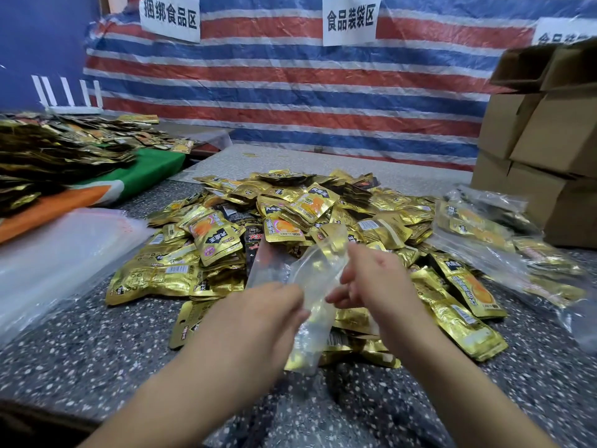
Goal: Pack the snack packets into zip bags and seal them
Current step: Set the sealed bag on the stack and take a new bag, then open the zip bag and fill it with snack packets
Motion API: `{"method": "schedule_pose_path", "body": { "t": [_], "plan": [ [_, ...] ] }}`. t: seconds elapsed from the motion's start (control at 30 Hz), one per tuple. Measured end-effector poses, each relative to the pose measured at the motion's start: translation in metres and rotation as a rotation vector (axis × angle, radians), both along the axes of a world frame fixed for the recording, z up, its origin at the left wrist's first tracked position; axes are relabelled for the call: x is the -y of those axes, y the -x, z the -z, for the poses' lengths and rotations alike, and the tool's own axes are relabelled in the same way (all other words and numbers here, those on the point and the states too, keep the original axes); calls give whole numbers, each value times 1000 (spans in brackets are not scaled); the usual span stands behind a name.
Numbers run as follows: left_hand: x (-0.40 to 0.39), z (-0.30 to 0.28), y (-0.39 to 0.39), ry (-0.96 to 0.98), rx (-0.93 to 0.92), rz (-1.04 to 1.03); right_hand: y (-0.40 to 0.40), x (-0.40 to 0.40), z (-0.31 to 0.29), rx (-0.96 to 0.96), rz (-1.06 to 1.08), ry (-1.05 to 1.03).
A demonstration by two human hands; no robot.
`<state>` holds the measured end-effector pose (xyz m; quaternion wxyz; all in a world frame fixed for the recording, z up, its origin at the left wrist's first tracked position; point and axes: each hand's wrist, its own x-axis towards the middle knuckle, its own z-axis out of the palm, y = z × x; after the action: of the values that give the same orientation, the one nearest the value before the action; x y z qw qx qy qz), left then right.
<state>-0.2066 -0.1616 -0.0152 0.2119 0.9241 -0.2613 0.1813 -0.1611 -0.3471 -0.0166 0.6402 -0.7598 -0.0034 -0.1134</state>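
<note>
Both hands meet over the near edge of the snack pile, holding one clear zip bag (315, 282) between them. The left hand (271, 305) pinches the bag's edge at 9 o'clock of the bag, fingers curled onto the plastic. The right hand (371, 279) grips the opposite edge at 3 o'clock, fingers likewise curled on the film. The bag hangs crumpled and blurred; whether it holds a packet cannot be told.

The loose gold snack packets (290, 221) lie heaped on the speckled bench (97, 344) at 12 o'clock of the hands, spreading toward 3 o'clock. Filled clear bags (484, 234) of packets rest at 2 o'clock, touching the heap's edge. A stack of flat empty plastic bags (58, 253) lies at 9 to 10 o'clock. A second pile of gold packets (64, 147) sits on a green and orange cloth (135, 176) at 10 o'clock. Cardboard boxes (542, 140) are stacked at 2 o'clock. A striped tarpaulin (290, 85) with paper signs (350, 19) forms the backdrop.
</note>
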Motion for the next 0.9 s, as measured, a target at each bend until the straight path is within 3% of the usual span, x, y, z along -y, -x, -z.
{"method": "schedule_pose_path", "body": {
  "t": [0.1, 0.17, 0.23, 0.37, 0.63, 0.8, 0.9],
  "plan": [
    [-16, 1, -16, 77, -25, -27, -6, 25, -5, 50, 111, 146],
    [-22, 1, -25, 71, -27, -31, -10, 39, -7, 48, 132, 531],
    [-25, 3, -31, 65, -17, -29, -11, 44, -7, -34, 10, 883],
    [-23, 5, -40, 78, 13, 0, -9, 35, -5, -86, -145, 1193],
    [-32, 4, -49, 59, -42, 20, -11, 22, -9, -173, -237, 1360],
    [-45, -8, -51, 146, -102, 129, -12, 23, -8, -266, -330, 1092],
    [-48, -10, -52, 140, -121, 156, -12, 27, -11, -289, -309, 1075]
  ]
}}
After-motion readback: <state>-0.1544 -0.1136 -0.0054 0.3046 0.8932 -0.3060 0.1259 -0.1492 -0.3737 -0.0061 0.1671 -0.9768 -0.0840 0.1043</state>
